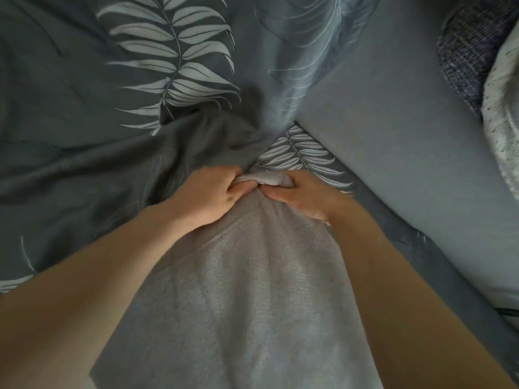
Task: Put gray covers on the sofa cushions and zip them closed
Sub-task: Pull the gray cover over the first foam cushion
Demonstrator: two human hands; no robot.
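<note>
Here the gray cover [247,290] lies lower centre, over leaf-print bedding [168,66]. Left hand [207,192] and right hand [303,195] both pinch its bunched far edge. We judge it soft, light, limp; best held at the opening's hem.

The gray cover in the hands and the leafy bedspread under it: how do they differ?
The gray cover is plain, pale and ribbed; the bedspread is darker, smooth and printed with white leaves. The cover is pinched at its far end by the left hand and right hand; the bedspread lies loose. Both are soft, rumpled cloth.
</note>
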